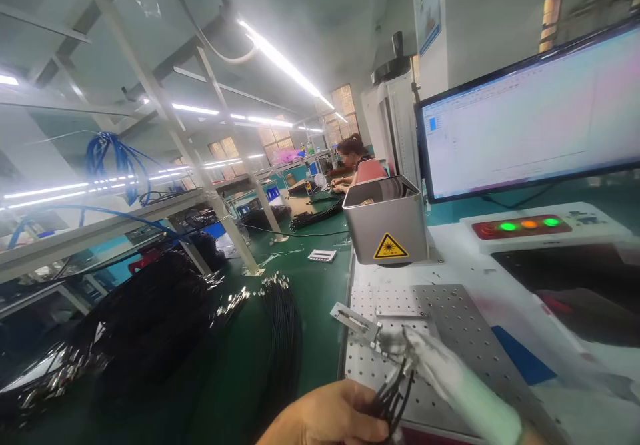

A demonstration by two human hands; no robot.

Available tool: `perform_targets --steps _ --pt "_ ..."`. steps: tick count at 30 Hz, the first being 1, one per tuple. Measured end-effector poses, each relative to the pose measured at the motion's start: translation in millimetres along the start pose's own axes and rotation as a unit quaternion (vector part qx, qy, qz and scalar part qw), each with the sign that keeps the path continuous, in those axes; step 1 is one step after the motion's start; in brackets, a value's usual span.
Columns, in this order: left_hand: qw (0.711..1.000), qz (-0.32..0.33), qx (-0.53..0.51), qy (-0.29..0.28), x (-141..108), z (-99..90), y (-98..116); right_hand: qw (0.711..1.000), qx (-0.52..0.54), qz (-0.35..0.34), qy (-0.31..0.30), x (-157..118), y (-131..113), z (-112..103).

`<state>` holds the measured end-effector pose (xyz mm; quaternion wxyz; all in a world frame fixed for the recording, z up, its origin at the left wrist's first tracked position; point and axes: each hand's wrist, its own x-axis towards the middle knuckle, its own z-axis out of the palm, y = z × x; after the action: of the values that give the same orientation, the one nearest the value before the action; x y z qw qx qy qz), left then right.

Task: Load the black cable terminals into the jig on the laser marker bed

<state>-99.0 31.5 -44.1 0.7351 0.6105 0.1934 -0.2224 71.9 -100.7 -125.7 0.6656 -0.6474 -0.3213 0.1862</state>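
My left hand, bare, is closed round a small bunch of black cables at the bottom centre. Just above it, my right hand, in a whitish glove and blurred, has its fingers at the upper ends of those cables. Beside its fingertips a slotted metal fixture lies at an angle on the perforated metal plate. The grey metal housing with a yellow warning triangle stands beyond the plate.
Black cables with metal ends lie on the green table, with a larger dark heap to the left. A monitor and a lit button panel are at right. Another person sits behind the housing.
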Motion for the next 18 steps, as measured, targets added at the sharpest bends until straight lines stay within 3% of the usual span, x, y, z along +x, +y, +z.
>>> perform_targets --steps 4,11,15,18 --pt "1.000 -0.021 -0.002 0.020 7 2.1 -2 0.993 0.074 0.014 -0.094 -13 -5 26" --pt "0.999 -0.015 0.029 0.012 21 11.5 -3 0.989 0.053 -0.025 -0.137 -19 -14 30" --pt "0.998 0.008 0.044 0.055 24 13.1 -9 0.990 -0.014 -0.068 -0.121 -23 -19 30" --pt "0.993 0.028 0.060 0.100 26 11.2 -13 0.978 -0.140 -0.107 -0.107 -27 -13 31"
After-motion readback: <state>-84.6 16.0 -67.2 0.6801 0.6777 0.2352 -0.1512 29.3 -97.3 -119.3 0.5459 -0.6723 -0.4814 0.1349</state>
